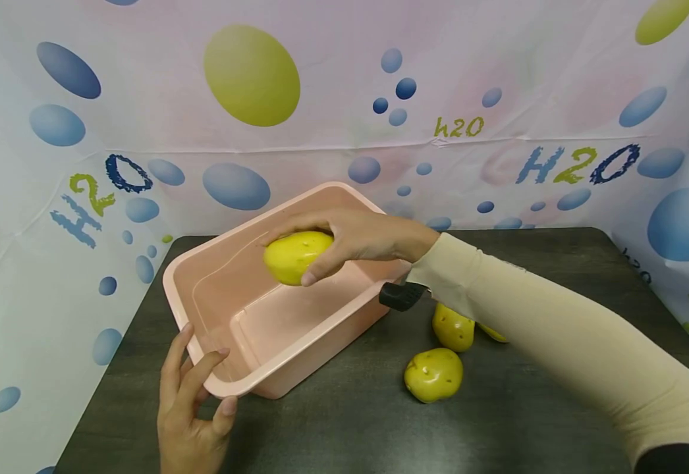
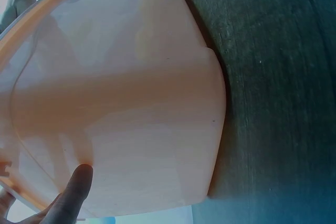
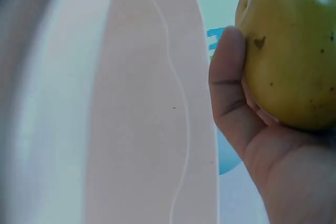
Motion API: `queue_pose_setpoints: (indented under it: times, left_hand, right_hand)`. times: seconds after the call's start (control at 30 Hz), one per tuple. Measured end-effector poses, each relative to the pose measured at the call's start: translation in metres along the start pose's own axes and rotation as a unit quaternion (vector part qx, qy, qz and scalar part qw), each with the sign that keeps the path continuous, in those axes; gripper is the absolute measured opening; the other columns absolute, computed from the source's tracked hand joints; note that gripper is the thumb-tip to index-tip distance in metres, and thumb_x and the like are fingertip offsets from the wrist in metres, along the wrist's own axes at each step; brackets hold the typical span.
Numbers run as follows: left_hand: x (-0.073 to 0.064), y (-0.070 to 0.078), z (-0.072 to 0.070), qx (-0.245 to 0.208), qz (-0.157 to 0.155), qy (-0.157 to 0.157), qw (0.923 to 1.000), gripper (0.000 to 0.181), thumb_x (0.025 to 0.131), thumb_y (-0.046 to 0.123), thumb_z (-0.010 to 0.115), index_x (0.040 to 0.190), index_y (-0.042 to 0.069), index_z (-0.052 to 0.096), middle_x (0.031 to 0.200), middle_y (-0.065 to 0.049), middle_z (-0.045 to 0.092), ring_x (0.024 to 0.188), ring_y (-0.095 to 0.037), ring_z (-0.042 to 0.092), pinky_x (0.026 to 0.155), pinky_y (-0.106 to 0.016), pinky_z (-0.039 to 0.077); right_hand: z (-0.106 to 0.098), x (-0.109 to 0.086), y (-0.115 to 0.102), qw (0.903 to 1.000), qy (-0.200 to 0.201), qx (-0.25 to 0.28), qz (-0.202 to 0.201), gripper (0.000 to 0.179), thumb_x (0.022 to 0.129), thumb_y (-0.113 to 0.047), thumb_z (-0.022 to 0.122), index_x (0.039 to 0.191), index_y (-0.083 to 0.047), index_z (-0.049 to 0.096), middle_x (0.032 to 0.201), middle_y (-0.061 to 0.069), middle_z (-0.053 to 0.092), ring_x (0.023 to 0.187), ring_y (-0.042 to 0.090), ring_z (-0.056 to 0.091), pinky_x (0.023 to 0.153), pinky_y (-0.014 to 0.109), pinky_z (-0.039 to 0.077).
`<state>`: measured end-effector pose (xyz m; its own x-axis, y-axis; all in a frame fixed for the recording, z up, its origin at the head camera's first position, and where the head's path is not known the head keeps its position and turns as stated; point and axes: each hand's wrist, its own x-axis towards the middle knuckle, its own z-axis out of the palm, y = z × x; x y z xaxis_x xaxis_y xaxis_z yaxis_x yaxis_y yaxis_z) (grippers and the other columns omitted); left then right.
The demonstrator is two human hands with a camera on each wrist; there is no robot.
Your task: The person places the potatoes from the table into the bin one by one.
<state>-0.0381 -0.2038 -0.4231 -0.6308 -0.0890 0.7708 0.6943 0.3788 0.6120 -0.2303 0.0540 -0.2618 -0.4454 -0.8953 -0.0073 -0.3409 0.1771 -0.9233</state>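
Note:
My right hand (image 1: 353,237) holds a yellow potato (image 1: 297,257) over the inside of a pink plastic basin (image 1: 321,342). Thumb and fingers wrap the potato from both sides, and its dark spots and dimples show in the right wrist view. At the basin's near left corner my left hand (image 1: 193,408) grips the rim, fingers over the edge and thumb on the outer wall. The left wrist view shows that thumb (image 2: 76,192) against the wall. On the table right of the basin lie two more potatoes (image 1: 433,375), with a third yellow piece (image 1: 493,333) partly hidden behind the right sleeve.
The dark wood-grain table (image 1: 344,434) carries the basin, which stands at an angle. Behind and beside it hangs a white sheet (image 1: 332,79) printed with blue and green bubbles. A black strap piece (image 1: 400,296) at the right wrist overlaps the basin's right rim in the head view.

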Motion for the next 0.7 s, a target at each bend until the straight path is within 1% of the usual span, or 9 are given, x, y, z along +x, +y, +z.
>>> queue_pose_setpoints:
  times: [0.1,0.27,0.37,0.47,0.57,0.67,0.7]
  left_hand:
    - [0.0,0.0,-0.001,0.002,-0.003,-0.001,1.0,0.049,0.101,0.027,0.071,0.123,-0.016,0.063,0.165,-0.026,0.033,0.134,-0.016,0.056,0.093,-0.009,0.054]
    - [0.0,0.0,-0.003,0.005,-0.004,0.001,1.0,0.049,0.101,0.027,0.071,0.123,-0.016,0.063,0.165,-0.026,0.033,0.133,-0.017,0.057,0.092,-0.009,0.054]
    - [0.0,0.0,-0.004,0.005,-0.008,-0.001,1.0,0.048,0.101,0.026,0.071,0.123,-0.016,0.063,0.165,-0.026,0.033,0.133,-0.018,0.057,0.092,-0.009,0.054]
    - [-0.001,0.0,-0.005,0.005,-0.013,-0.006,0.9999,0.047,0.1,0.025,0.072,0.124,-0.015,0.063,0.165,-0.027,0.032,0.133,-0.018,0.057,0.092,-0.008,0.054]
    - [-0.002,0.0,-0.005,0.011,-0.019,-0.011,0.9997,0.047,0.1,0.025,0.072,0.125,-0.013,0.064,0.165,-0.027,0.032,0.133,-0.018,0.056,0.091,-0.008,0.055]
    - [-0.003,0.0,-0.005,0.017,-0.023,-0.01,0.9995,0.046,0.099,0.026,0.073,0.125,-0.012,0.065,0.165,-0.026,0.032,0.132,-0.018,0.056,0.09,-0.008,0.055]
    - [-0.003,0.0,-0.005,0.021,-0.024,-0.009,0.9995,0.047,0.099,0.027,0.073,0.125,-0.012,0.065,0.165,-0.026,0.033,0.132,-0.018,0.057,0.09,-0.008,0.055]
  right_hand:
    - [0.0,0.014,0.004,0.9998,-0.013,0.002,0.017,0.071,0.083,-0.025,0.078,0.151,-0.016,0.056,0.134,0.004,0.063,0.11,0.027,0.057,0.087,0.036,0.055]
    - [0.003,0.042,0.009,0.9981,-0.035,0.034,0.039,0.069,0.086,-0.025,0.076,0.151,-0.018,0.055,0.133,0.006,0.061,0.11,0.026,0.058,0.088,0.034,0.058]
    - [0.006,0.058,0.012,0.9966,-0.048,0.053,0.041,0.066,0.088,-0.023,0.076,0.151,-0.019,0.056,0.135,0.006,0.059,0.112,0.025,0.059,0.092,0.037,0.059]
    - [0.008,0.072,0.015,0.9953,-0.058,0.062,0.045,0.065,0.087,-0.024,0.075,0.149,-0.02,0.056,0.133,0.007,0.058,0.114,0.025,0.058,0.097,0.041,0.057]
    - [0.011,0.084,0.019,0.9935,-0.07,0.071,0.054,0.065,0.087,-0.025,0.074,0.149,-0.019,0.056,0.131,0.008,0.058,0.117,0.025,0.057,0.099,0.038,0.056]
    - [0.017,0.094,0.022,0.9918,-0.081,0.073,0.066,0.062,0.088,-0.026,0.074,0.148,-0.02,0.058,0.13,0.007,0.058,0.118,0.023,0.056,0.097,0.031,0.055]
    - [0.019,0.097,0.023,0.9912,-0.086,0.075,0.068,0.061,0.089,-0.025,0.074,0.147,-0.02,0.058,0.129,0.007,0.058,0.118,0.023,0.056,0.097,0.03,0.055]
